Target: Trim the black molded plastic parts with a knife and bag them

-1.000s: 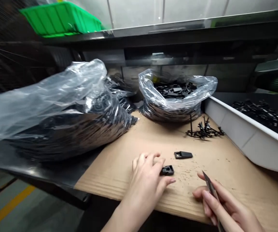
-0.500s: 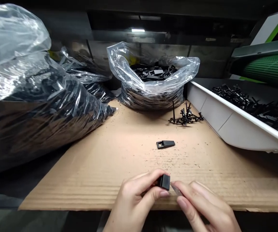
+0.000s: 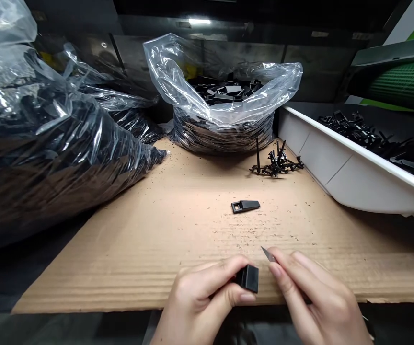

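Observation:
My left hand (image 3: 201, 299) pinches a small black plastic part (image 3: 249, 278) between thumb and fingers, just above the near edge of the cardboard sheet (image 3: 178, 230). My right hand (image 3: 315, 299) is closed on a thin metal blade (image 3: 268, 254), whose tip points up and left, right beside the part. A second black plastic part (image 3: 245, 206) lies loose on the cardboard a little farther away.
A large clear bag of black parts (image 3: 49, 139) fills the left side. An open bag of black parts (image 3: 224, 110) stands at the back. Black plastic sprue scraps (image 3: 275, 163) lie near it. A white tray (image 3: 339, 167) with more black pieces runs along the right.
My left hand has lifted the black part off the cardboard and brought it toward me. My right hand has moved the blade in beside it. The view has tilted down and closer.

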A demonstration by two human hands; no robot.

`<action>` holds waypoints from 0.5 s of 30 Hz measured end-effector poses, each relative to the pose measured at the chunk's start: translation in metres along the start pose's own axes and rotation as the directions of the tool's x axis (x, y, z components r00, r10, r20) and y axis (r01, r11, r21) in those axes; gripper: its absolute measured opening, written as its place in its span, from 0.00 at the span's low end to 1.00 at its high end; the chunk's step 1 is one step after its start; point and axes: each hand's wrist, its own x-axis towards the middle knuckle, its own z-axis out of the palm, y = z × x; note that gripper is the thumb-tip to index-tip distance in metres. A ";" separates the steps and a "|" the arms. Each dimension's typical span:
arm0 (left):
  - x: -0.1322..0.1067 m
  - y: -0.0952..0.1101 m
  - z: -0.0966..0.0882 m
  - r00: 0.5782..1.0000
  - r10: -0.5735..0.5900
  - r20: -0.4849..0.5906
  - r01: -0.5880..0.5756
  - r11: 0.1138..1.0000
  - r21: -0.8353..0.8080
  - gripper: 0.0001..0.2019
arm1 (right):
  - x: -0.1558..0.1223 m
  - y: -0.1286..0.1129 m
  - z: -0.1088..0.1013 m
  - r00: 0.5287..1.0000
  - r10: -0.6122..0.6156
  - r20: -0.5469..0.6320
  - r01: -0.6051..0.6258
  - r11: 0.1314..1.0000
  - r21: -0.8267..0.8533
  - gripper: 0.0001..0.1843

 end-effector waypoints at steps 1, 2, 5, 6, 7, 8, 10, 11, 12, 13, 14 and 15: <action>0.000 0.000 0.000 1.000 0.000 -0.012 0.001 1.000 0.010 0.07 | 0.000 0.001 -0.002 1.000 0.001 0.001 -0.001 1.000 0.005 0.13; 0.000 -0.001 0.000 0.999 0.004 -0.032 -0.003 1.000 0.018 0.08 | 0.000 0.001 -0.004 1.000 0.014 0.001 -0.014 0.999 0.038 0.13; 0.000 -0.002 0.000 0.997 0.045 -0.068 -0.043 0.999 0.031 0.14 | 0.001 -0.006 -0.009 0.991 0.130 0.016 -0.130 0.965 0.228 0.08; -0.001 -0.003 0.000 0.996 0.058 -0.070 -0.056 0.998 0.033 0.15 | 0.002 -0.010 -0.009 0.985 0.168 0.031 -0.170 0.946 0.276 0.07; -0.001 -0.003 0.000 0.995 0.062 -0.073 -0.060 0.998 0.034 0.17 | 0.003 -0.013 -0.009 0.980 0.193 0.049 -0.199 0.931 0.305 0.07; -0.002 -0.003 0.000 0.996 0.061 -0.071 -0.059 0.998 0.035 0.17 | 0.004 -0.016 -0.007 0.978 0.195 0.068 -0.207 0.925 0.318 0.07; -0.003 -0.003 0.000 0.996 0.054 -0.072 -0.052 0.998 0.029 0.18 | 0.006 -0.018 -0.003 0.979 0.186 0.087 -0.205 0.922 0.328 0.07; -0.003 -0.002 -0.001 0.996 0.055 -0.073 -0.053 0.998 0.023 0.18 | 0.007 -0.019 -0.001 0.979 0.182 0.094 -0.204 0.918 0.341 0.07; -0.003 -0.002 -0.001 0.995 0.060 -0.073 -0.060 0.998 0.015 0.18 | 0.008 -0.018 0.000 0.979 0.177 0.098 -0.201 0.911 0.361 0.08; -0.004 -0.002 -0.001 0.995 0.064 -0.074 -0.064 0.998 0.008 0.18 | 0.009 -0.018 0.002 0.981 0.170 0.099 -0.195 0.904 0.382 0.08; -0.004 -0.001 -0.001 0.995 0.070 -0.073 -0.070 0.998 -0.001 0.17 | 0.009 -0.017 0.003 0.982 0.164 0.097 -0.189 0.897 0.400 0.08; -0.004 -0.001 -0.001 0.995 0.069 -0.071 -0.070 0.998 -0.008 0.17 | 0.009 -0.016 0.003 0.983 0.159 0.097 -0.185 0.891 0.415 0.08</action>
